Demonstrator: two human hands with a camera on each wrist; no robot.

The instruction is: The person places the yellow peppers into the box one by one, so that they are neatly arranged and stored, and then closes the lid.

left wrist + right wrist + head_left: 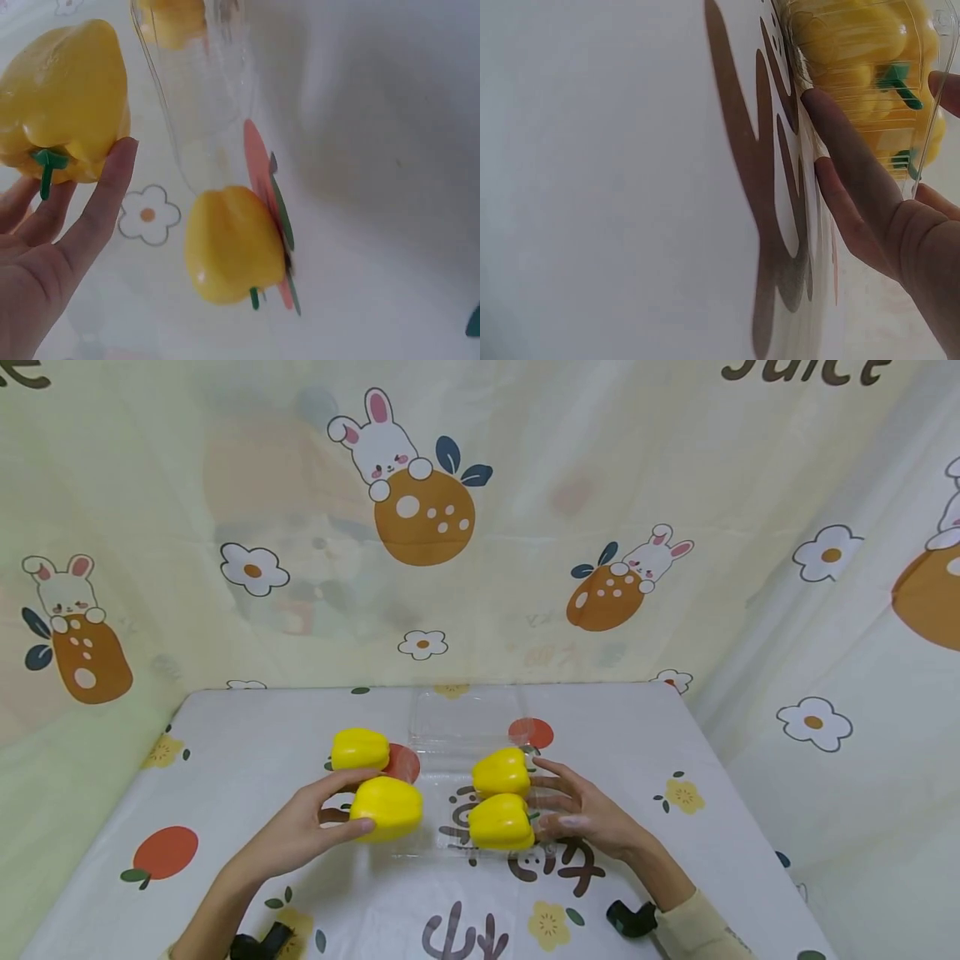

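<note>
My left hand (296, 831) grips a yellow bell pepper (388, 810) between thumb and fingers, at the left side of a clear plastic clamshell box (442, 842). In the left wrist view this pepper (67, 90) shows a green stem and is held above the table. Another yellow bell pepper (360, 749) lies on the cloth behind the left hand. Two more peppers, a rear one (499, 772) and a front one (501, 823), sit in the box's right half. My right hand (596, 818) touches the box's right side with spread, fairly straight fingers (851, 146).
The box's transparent lid (465, 718) is folded back, away from me. A white patterned cloth (247, 752) covers the table. Printed curtains (510, 593) stand behind and at both sides. Black wrist devices (632, 918) show near both forearms.
</note>
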